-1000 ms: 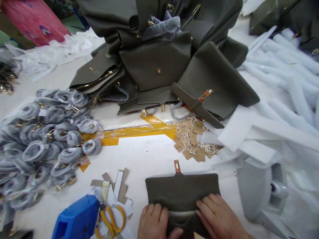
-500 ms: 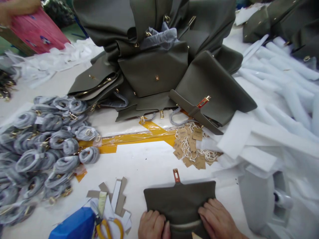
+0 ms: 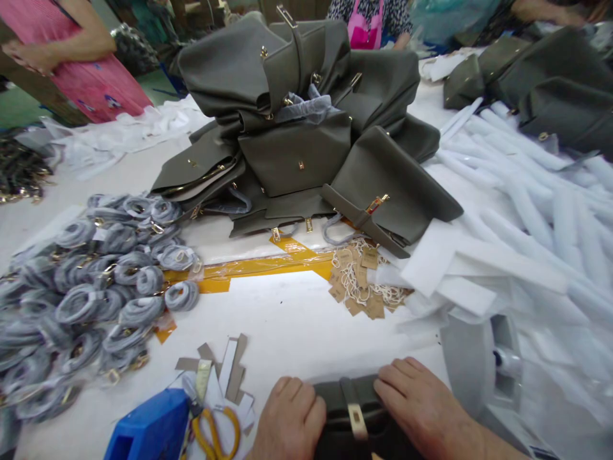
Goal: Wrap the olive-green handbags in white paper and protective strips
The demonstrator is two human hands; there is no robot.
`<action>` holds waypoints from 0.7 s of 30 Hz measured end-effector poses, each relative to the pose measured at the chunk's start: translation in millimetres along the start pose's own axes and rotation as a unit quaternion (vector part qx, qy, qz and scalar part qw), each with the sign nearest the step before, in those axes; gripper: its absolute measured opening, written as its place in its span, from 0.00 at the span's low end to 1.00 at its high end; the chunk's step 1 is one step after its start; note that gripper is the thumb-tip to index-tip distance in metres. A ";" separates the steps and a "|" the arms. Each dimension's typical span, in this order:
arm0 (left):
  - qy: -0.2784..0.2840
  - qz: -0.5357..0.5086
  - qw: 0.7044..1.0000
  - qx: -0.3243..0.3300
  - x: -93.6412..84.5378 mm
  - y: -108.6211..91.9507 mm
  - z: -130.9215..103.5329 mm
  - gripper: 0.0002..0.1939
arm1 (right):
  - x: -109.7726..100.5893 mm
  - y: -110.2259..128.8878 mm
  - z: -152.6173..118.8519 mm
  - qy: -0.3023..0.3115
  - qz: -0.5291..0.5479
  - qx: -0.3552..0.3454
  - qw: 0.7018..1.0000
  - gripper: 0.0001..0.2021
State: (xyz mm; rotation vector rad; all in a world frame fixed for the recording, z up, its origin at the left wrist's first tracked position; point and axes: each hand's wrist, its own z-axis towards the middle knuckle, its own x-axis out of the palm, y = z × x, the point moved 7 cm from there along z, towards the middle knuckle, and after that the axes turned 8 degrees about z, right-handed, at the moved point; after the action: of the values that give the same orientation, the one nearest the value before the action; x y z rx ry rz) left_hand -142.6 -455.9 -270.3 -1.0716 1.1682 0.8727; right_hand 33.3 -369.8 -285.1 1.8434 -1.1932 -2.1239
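A dark olive handbag lies at the bottom middle, its lower part cut off by the picture edge. Its flap is folded over toward me, and a strap with a gold clasp plate runs down the front. My left hand grips the bag's left side with curled fingers. On the opposite side my right hand is closed over the upper right corner. Yellow-handled scissors rest left of my left hand, beside a blue plastic holder and grey card strips.
Olive handbags are piled at the back. Wrapped strap coils cover the left. Brown tags with strings lie mid-table. White foam pieces and a grey tape dispenser are at right. A person in pink stands back left.
The bag's flap, raised with its clasp pointing away from me, has come down over the front. Both hands have moved up to the bag's top edge. The view has tilted up.
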 end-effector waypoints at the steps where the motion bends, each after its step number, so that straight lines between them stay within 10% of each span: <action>1: -0.004 0.007 1.000 0.029 0.4 -10.4 -9.7 0.10 | 5.3 5.1 -11.2 0.025 0.005 -0.027 0.999 0.06; 7: -0.016 -0.069 0.997 0.025 -3.3 -28.8 -33.6 0.15 | 26.2 13.2 -55.7 0.048 0.018 -0.079 0.996 0.21; 13: 0.056 -0.176 0.967 -0.173 -9.1 15.8 11.1 0.19 | -0.1 13.5 -11.6 0.049 0.077 0.002 0.996 0.09; 21: 0.173 -0.207 0.958 -0.102 15.6 -6.1 11.5 0.46 | 4.5 -12.0 22.5 0.179 0.154 0.181 0.955 0.10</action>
State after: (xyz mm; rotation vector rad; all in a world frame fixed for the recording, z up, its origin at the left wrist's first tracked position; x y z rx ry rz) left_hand -130.7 -446.7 -283.9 -1.6179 1.0907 0.4919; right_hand 17.4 -352.9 -296.6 1.9033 -1.7155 -1.4051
